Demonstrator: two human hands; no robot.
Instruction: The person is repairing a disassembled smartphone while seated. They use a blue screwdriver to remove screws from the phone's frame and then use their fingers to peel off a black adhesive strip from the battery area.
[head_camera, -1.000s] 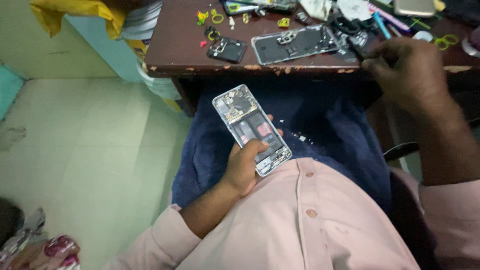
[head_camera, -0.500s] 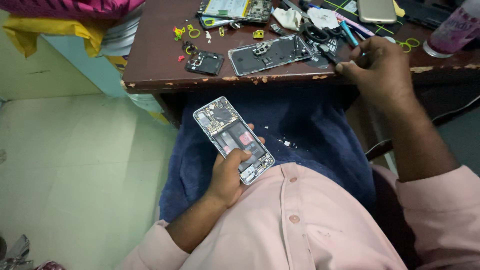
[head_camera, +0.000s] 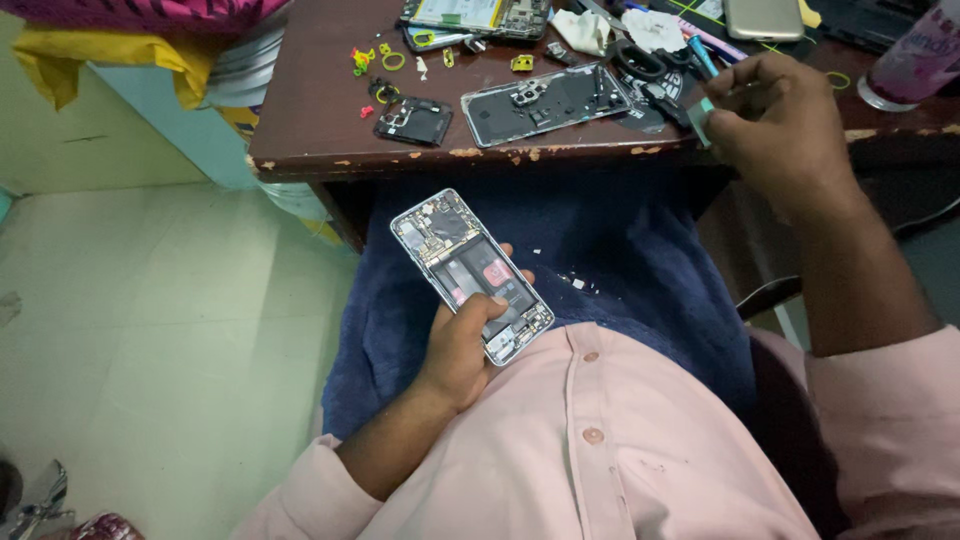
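Observation:
My left hand (head_camera: 462, 345) grips an opened phone (head_camera: 468, 268) by its lower end, circuit side up, over a dark blue towel (head_camera: 620, 255) on my lap. My right hand (head_camera: 775, 125) is at the front edge of the brown desk (head_camera: 320, 120), fingers pinched on a small pale green piece (head_camera: 706, 113). Just left of that hand lie the phone's dark back cover (head_camera: 545, 103) and a black strap-like part (head_camera: 640, 65). A small black inner cover (head_camera: 412, 120) rests further left on the desk.
Yellow and green small parts (head_camera: 385, 62) lie scattered on the desk's left. Another opened phone (head_camera: 475, 15), white tissue (head_camera: 585, 28), a gold phone (head_camera: 765, 18) and a pink-labelled bottle (head_camera: 915, 60) sit at the back. Folded cloth (head_camera: 130, 35) hangs at upper left over pale floor (head_camera: 150, 330).
My right hand has lifted off the desk surface and now pinches the small green piece. My left hand keeps the opened phone over my lap; the camera view has shifted.

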